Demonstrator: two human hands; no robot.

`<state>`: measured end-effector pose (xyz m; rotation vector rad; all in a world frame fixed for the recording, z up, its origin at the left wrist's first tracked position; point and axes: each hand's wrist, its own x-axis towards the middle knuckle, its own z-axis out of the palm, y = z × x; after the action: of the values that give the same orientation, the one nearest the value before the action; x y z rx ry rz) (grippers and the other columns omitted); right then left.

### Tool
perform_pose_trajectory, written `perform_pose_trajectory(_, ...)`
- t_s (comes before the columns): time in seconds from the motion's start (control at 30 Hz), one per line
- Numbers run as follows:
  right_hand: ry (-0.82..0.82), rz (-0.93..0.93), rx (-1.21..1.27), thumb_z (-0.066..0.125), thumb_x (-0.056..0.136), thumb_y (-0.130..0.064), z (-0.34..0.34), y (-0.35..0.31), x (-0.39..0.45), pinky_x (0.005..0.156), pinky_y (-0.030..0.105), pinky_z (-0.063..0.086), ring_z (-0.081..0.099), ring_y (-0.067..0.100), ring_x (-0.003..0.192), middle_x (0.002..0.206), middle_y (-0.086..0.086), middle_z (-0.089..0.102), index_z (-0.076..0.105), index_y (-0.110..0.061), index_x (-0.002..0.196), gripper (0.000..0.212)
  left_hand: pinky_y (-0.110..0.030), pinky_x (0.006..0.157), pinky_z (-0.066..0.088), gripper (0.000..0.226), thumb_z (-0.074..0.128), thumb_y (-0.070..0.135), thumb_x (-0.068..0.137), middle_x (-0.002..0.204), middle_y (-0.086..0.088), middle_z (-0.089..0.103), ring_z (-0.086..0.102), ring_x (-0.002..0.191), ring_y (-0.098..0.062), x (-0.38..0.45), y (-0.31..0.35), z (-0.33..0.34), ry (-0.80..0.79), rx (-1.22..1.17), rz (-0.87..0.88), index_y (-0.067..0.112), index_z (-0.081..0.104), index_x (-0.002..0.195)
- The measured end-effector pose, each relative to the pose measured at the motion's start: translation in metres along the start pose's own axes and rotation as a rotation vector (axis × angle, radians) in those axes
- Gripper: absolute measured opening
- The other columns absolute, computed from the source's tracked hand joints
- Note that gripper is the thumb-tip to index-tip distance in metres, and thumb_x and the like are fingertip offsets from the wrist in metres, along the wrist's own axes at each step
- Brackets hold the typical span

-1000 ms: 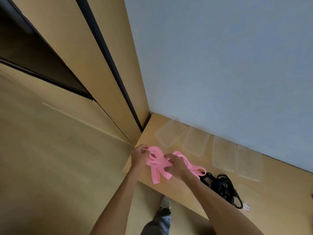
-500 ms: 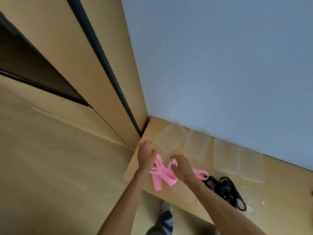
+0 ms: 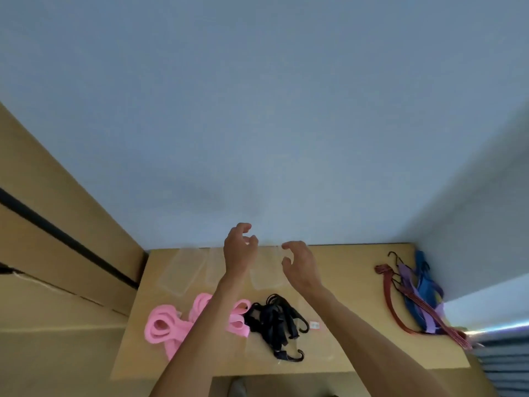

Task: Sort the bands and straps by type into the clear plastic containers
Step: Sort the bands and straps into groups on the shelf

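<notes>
My left hand and my right hand hover above the clear plastic containers lined along the back wall, fingers loosely curled and holding nothing. The pink bands lie in a loose heap at the front left of the wooden table, partly hidden by my left forearm. Beside them sits a tangle of black hooked straps. At the far right lie red, purple and blue hooked cords.
A small white tag lies next to the black straps. A clear lid rests flat near the table's front. A wooden cabinet wall stands at the left and a blue-grey wall behind.
Both hands let go of the pink bands, which now lie on the table, and moved up and right over the containers. The camera swung right, bringing the coloured cords into view.
</notes>
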<state>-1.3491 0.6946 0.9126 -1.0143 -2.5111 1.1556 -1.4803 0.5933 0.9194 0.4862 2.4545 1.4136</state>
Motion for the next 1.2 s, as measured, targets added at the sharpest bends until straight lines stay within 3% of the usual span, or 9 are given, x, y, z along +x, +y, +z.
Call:
perform_pose_trajectory(0.17, 0.081, 0.035, 0.006, 0.054, 0.092, -0.006, -0.098, 0.065, -0.013, 0.097, 0.030, 0.045, 0.056, 0.019, 0.115, 0.133, 0.002, 0.055, 0.060, -0.015, 0.126, 0.036, -0.042, 0.090, 0.054, 0.029, 0.056, 0.010, 0.093, 0.120, -0.004, 0.062, 0.064, 0.096, -0.019, -0.049, 0.069, 0.089, -0.069, 0.026, 0.075, 0.014, 0.061, 0.122)
perform_pose_trajectory(0.4, 0.130, 0.161, 0.007, 0.053, 0.093, -0.009, -0.209, 0.166, -0.041, 0.087, 0.032, 0.050, 0.060, 0.022, 0.105, 0.131, 0.006, 0.057, 0.059, -0.015, 0.129, 0.038, -0.042, 0.092, 0.052, 0.031, 0.054, 0.006, 0.091, 0.121, -0.003, 0.064, 0.064, 0.099, -0.020, -0.112, 0.136, 0.212, -0.217, 0.101, 0.098, 0.013, 0.063, 0.119)
perform_pose_trajectory(0.47, 0.139, 0.229, 0.016, 0.051, 0.092, -0.008, -0.234, 0.196, -0.055, 0.077, 0.035, 0.053, 0.062, 0.020, 0.092, 0.121, 0.004, 0.061, 0.061, -0.016, 0.125, 0.035, -0.040, 0.094, 0.050, 0.032, 0.052, 0.004, 0.089, 0.122, -0.005, 0.065, 0.063, 0.104, -0.021, -0.124, 0.145, 0.245, -0.292, 0.145, 0.088, 0.011, 0.064, 0.119)
perform_pose_trajectory(0.53, 0.138, 0.290, 0.012, 0.048, 0.090, -0.006, -0.256, 0.228, -0.066, 0.069, 0.032, 0.049, 0.057, 0.014, 0.079, 0.100, 0.001, 0.064, 0.065, -0.021, 0.105, 0.027, -0.037, 0.096, 0.049, 0.032, 0.052, 0.005, 0.090, 0.124, -0.006, 0.065, 0.062, 0.108, -0.022, -0.134, 0.153, 0.277, -0.373, 0.183, 0.078, 0.009, 0.064, 0.120)
perform_pose_trajectory(0.6, 0.152, 0.368, -0.007, 0.046, 0.090, -0.005, -0.275, 0.259, -0.076, 0.071, 0.033, 0.049, 0.056, 0.016, 0.076, 0.090, 0.001, 0.063, 0.065, -0.019, 0.095, 0.024, -0.032, 0.098, 0.047, 0.033, 0.053, 0.006, 0.093, 0.127, -0.007, 0.064, 0.060, 0.114, -0.023, -0.144, 0.157, 0.306, -0.459, 0.224, 0.080, 0.007, 0.063, 0.124)
perform_pose_trajectory(0.77, 0.132, 0.569, -0.004, 0.048, 0.091, -0.008, -0.297, 0.332, -0.104, 0.075, 0.035, 0.052, 0.062, 0.030, 0.090, 0.100, 0.010, 0.065, 0.063, -0.008, 0.102, 0.018, -0.027, 0.084, 0.043, 0.020, 0.056, 0.016, 0.097, 0.112, -0.006, 0.067, 0.061, 0.107, -0.020, -0.169, 0.154, 0.369, -0.619, 0.324, 0.087, 0.007, 0.067, 0.110)
perform_pose_trajectory(0.93, 0.039, 0.699, 0.008, 0.052, 0.088, -0.011, -0.293, 0.383, -0.112, 0.085, 0.031, 0.051, 0.062, 0.023, 0.102, 0.119, 0.005, 0.067, 0.062, -0.015, 0.124, 0.037, -0.030, 0.088, 0.048, 0.029, 0.054, 0.010, 0.091, 0.118, -0.008, 0.065, 0.061, 0.108, -0.022, -0.175, 0.141, 0.409, -0.766, 0.465, -0.057, 0.008, 0.065, 0.118)
perform_pose_trajectory(1.07, -0.036, 0.694, 0.014, 0.052, 0.089, -0.010, -0.284, 0.403, -0.098, 0.077, 0.030, 0.051, 0.061, 0.024, 0.098, 0.114, 0.008, 0.067, 0.063, -0.011, 0.120, 0.033, -0.030, 0.079, 0.048, 0.023, 0.053, 0.011, 0.093, 0.115, -0.013, 0.067, 0.063, 0.104, -0.025, -0.168, 0.125, 0.431, -0.804, 0.548, -0.133, 0.006, 0.065, 0.111)
perform_pose_trajectory(1.2, -0.153, 0.635, 0.001, 0.052, 0.087, -0.008, -0.278, 0.411, -0.072, 0.075, 0.039, 0.055, 0.064, 0.030, 0.091, 0.105, 0.012, 0.066, 0.066, -0.006, 0.108, 0.025, -0.030, 0.085, 0.049, 0.027, 0.050, 0.007, 0.092, 0.113, -0.012, 0.069, 0.064, 0.107, -0.027, -0.155, 0.113, 0.445, -0.807, 0.609, -0.207, 0.003, 0.067, 0.114)
